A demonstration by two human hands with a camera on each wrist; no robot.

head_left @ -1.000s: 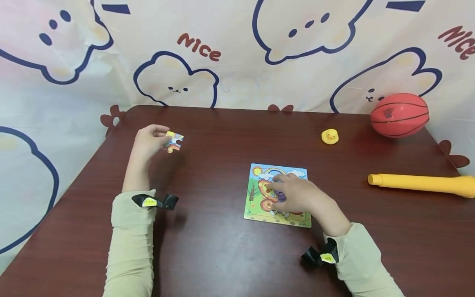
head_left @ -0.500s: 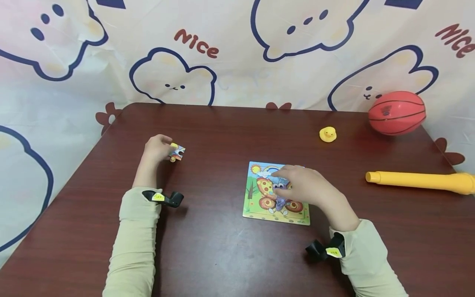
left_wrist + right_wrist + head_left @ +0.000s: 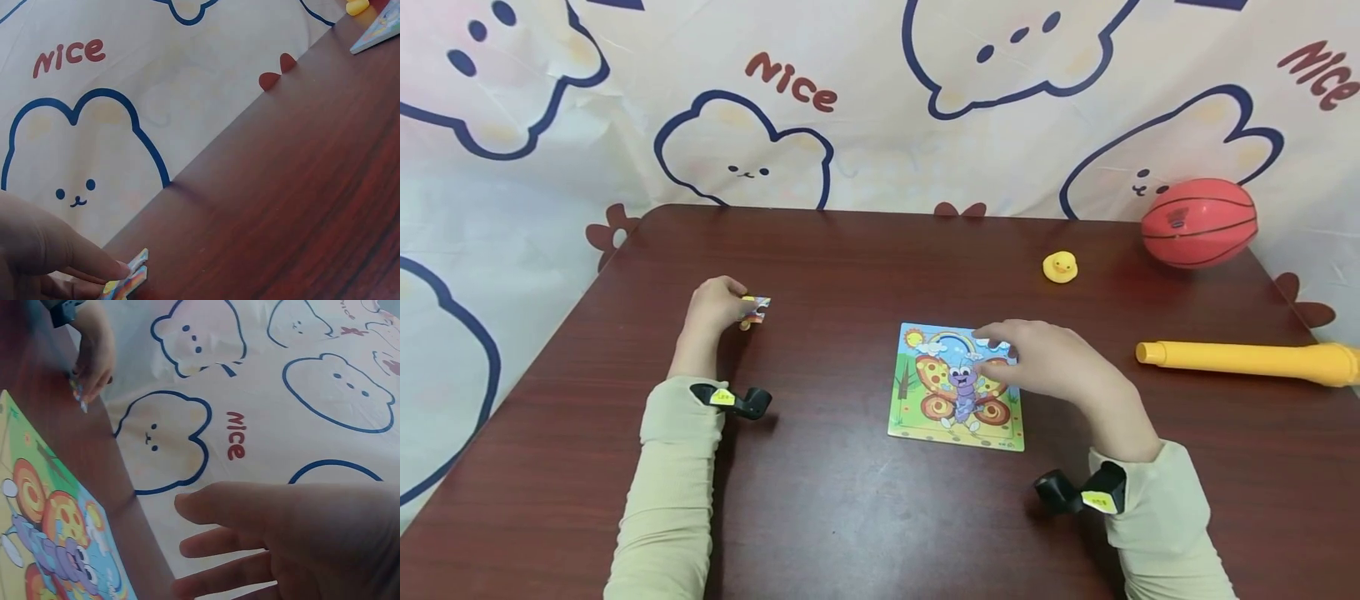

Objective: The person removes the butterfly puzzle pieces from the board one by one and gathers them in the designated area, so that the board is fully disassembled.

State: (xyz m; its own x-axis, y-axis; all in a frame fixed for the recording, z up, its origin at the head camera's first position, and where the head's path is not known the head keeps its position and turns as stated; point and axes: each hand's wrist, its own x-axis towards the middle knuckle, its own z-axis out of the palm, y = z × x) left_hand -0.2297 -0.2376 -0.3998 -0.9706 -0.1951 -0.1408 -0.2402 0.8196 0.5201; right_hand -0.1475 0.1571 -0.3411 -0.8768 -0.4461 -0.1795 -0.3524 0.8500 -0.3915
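Observation:
At the left of the table, my left hand (image 3: 711, 307) pinches a small colourful jigsaw puzzle piece (image 3: 759, 309) between thumb and fingers. In the left wrist view the thumb lies on the flat of the puzzle piece (image 3: 139, 278), whose notched edge points away from the hand. A square puzzle board (image 3: 917, 421) with a butterfly, a sun and a rainbow lies flat near the middle. Over its upper right part hovers my right hand (image 3: 1052, 360), fingers spread and holding nothing. That hand hides the board's upper right corner in the head view.
Toward the back right are a yellow rubber duck (image 3: 1060, 267) and a red ball (image 3: 1199, 223) with basketball lines. A yellow tube-like stick (image 3: 1240, 359) lies at the right. Behind the brown table (image 3: 835, 517) hangs a printed cloth (image 3: 880, 158).
My right hand has drawn back to the right from the middle of the puzzle board, uncovering the butterfly. The left hand has come down and slightly nearer with the puzzle piece.

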